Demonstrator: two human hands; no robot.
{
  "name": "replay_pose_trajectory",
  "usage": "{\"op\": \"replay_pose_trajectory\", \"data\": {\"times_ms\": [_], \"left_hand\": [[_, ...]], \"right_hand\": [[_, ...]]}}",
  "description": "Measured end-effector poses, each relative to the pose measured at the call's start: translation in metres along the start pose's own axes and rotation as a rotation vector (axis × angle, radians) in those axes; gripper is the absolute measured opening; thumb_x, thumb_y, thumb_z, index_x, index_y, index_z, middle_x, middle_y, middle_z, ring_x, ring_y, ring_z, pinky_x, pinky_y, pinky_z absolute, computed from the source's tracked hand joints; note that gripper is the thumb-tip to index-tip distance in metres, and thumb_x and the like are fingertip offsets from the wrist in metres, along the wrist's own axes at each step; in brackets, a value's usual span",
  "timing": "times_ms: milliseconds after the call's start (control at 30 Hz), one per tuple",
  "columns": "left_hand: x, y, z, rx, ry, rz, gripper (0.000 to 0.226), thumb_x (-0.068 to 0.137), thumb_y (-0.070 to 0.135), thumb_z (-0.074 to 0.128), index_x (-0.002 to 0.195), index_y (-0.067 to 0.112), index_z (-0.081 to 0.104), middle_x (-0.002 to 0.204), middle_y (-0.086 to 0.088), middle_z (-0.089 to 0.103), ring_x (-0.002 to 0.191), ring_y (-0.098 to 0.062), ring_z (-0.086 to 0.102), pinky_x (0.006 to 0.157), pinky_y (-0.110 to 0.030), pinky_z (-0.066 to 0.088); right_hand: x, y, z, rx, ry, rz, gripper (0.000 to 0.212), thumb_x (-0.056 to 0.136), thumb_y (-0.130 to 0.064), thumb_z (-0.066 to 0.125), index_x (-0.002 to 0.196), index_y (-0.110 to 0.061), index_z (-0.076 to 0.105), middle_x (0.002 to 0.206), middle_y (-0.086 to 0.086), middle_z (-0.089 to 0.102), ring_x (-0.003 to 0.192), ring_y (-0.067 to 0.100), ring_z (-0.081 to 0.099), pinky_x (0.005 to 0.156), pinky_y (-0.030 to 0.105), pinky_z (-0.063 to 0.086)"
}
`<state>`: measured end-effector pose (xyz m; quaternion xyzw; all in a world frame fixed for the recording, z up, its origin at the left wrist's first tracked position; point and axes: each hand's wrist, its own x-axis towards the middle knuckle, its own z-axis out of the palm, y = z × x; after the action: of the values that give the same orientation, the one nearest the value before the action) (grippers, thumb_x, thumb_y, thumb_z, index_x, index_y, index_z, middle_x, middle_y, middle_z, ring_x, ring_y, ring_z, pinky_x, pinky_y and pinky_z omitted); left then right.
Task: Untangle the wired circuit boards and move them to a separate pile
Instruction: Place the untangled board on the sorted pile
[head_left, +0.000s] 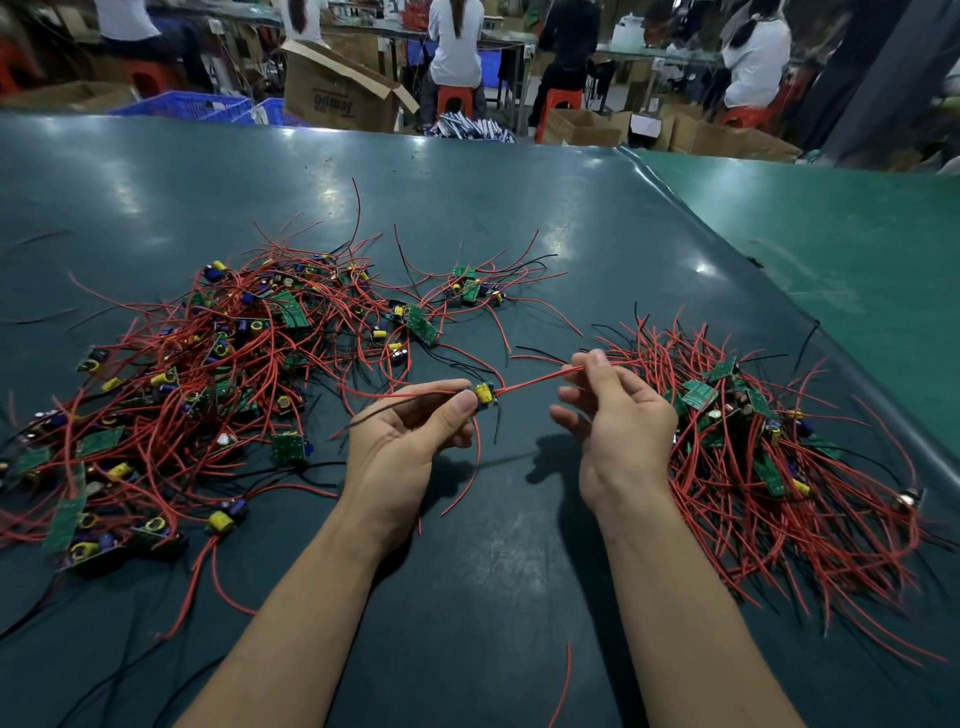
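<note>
While I keep the small circuit board pinched between thumb and fingertips of my left hand, it sits lifted off the green mat, roughly midway between the big tangled heap on its left and the combed-out pile on its right. My right hand is just to the right of the board, thumb and forefinger closed narrowly on one of its red leads, the other fingers loosely curled and holding nothing. I judge the board to be very light, a stiff little plate with a yellow capacitor standing proud of it, so the sensible grip is on its edges or body, not on the component. The leads look soft and springy; they bend freely, and their insulation probably slides easily through a pinch, which suits drawing them straight. A black lead dangles below the board, loose. The weak points, I think, are the solder joints where wires meet the board, so any pull should run along the wire while the board is held firm, never jerked sideways. A smaller cluster lies beyond the board, well apart.
</note>
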<state>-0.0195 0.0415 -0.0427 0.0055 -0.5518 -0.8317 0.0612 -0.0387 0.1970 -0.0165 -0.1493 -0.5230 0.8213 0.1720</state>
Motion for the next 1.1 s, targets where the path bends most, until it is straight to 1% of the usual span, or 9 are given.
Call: {"op": "replay_pose_trajectory", "data": {"times_ms": [267, 400, 500, 567, 633, 733, 900, 1033, 1100], "left_hand": [[-0.002, 0.0, -0.002, 0.005, -0.132, -0.032, 0.02, 0.067, 0.021, 0.079, 0.086, 0.013, 0.079, 0.081, -0.01, 0.072, 0.061, -0.014, 0.058, 0.063, -0.019, 0.051], [-0.002, 0.001, 0.0, -0.024, -0.078, -0.043, 0.022, 0.065, 0.022, 0.08, 0.085, 0.012, 0.079, 0.081, -0.01, 0.073, 0.061, -0.014, 0.06, 0.062, -0.019, 0.051], [0.001, 0.002, 0.0, -0.107, 0.029, -0.053, 0.014, 0.067, 0.016, 0.074, 0.08, 0.012, 0.079, 0.078, -0.006, 0.074, 0.059, -0.011, 0.063, 0.059, -0.018, 0.053], [0.001, 0.003, -0.001, -0.101, 0.039, -0.064, 0.014, 0.067, 0.017, 0.074, 0.08, 0.014, 0.08, 0.078, -0.005, 0.074, 0.06, -0.011, 0.064, 0.058, -0.019, 0.053], [-0.001, 0.004, -0.001, -0.071, 0.001, -0.089, 0.018, 0.067, 0.018, 0.076, 0.083, 0.013, 0.079, 0.08, -0.006, 0.074, 0.061, -0.011, 0.065, 0.058, -0.019, 0.054], [-0.003, 0.005, -0.001, -0.039, -0.026, -0.1, 0.02, 0.067, 0.022, 0.077, 0.085, 0.013, 0.079, 0.081, -0.008, 0.074, 0.061, -0.012, 0.065, 0.059, -0.02, 0.054], [0.0, 0.001, 0.003, 0.03, 0.077, -0.051, 0.019, 0.072, 0.024, 0.072, 0.086, 0.013, 0.078, 0.085, -0.011, 0.076, 0.067, -0.018, 0.069, 0.063, -0.024, 0.057], [-0.002, 0.0, 0.003, 0.16, 0.05, -0.003, 0.023, 0.073, 0.03, 0.073, 0.088, 0.014, 0.079, 0.084, -0.009, 0.076, 0.075, -0.019, 0.071, 0.07, -0.032, 0.06], [-0.002, -0.001, 0.003, 0.195, 0.082, 0.061, 0.017, 0.075, 0.029, 0.072, 0.084, 0.017, 0.079, 0.083, -0.004, 0.077, 0.075, -0.014, 0.071, 0.069, -0.026, 0.058]], "right_hand": [[0.005, -0.001, 0.003, 0.165, 0.036, 0.118, 0.042, 0.101, -0.023, 0.05, 0.06, -0.016, 0.044, 0.046, -0.004, 0.044, 0.038, 0.01, 0.038, 0.036, 0.018, 0.031], [0.003, -0.002, -0.001, 0.126, 0.033, 0.104, 0.041, 0.098, -0.038, 0.053, 0.068, -0.012, 0.059, 0.052, -0.002, 0.058, 0.039, 0.008, 0.048, 0.036, 0.018, 0.039], [-0.003, -0.003, 0.001, -0.008, -0.177, 0.18, 0.038, 0.083, -0.048, 0.061, 0.09, -0.012, 0.066, 0.067, -0.003, 0.068, 0.048, 0.009, 0.059, 0.039, 0.018, 0.045], [-0.011, -0.001, 0.006, -0.147, -0.365, 0.26, 0.036, 0.077, -0.044, 0.067, 0.093, -0.012, 0.067, 0.075, -0.002, 0.071, 0.054, 0.011, 0.064, 0.041, 0.019, 0.047], [-0.019, 0.004, 0.01, -0.218, -0.469, 0.267, 0.018, 0.085, -0.028, 0.069, 0.087, -0.011, 0.068, 0.075, 0.002, 0.072, 0.056, 0.013, 0.066, 0.043, 0.02, 0.048], [-0.022, 0.006, 0.012, -0.235, -0.437, 0.206, 0.012, 0.09, -0.017, 0.067, 0.081, -0.01, 0.07, 0.069, 0.002, 0.071, 0.053, 0.012, 0.064, 0.042, 0.019, 0.047], [-0.021, 0.007, 0.012, -0.283, -0.424, 0.217, 0.018, 0.092, -0.024, 0.066, 0.081, -0.01, 0.069, 0.072, 0.005, 0.071, 0.053, 0.013, 0.064, 0.041, 0.021, 0.047], [-0.023, 0.009, 0.012, -0.317, -0.476, 0.246, 0.016, 0.088, -0.025, 0.07, 0.082, -0.011, 0.067, 0.067, 0.004, 0.069, 0.051, 0.013, 0.062, 0.042, 0.022, 0.048], [-0.022, 0.01, 0.013, -0.316, -0.47, 0.186, 0.014, 0.087, -0.022, 0.072, 0.08, -0.01, 0.07, 0.064, 0.004, 0.068, 0.051, 0.014, 0.062, 0.043, 0.022, 0.048]]}}
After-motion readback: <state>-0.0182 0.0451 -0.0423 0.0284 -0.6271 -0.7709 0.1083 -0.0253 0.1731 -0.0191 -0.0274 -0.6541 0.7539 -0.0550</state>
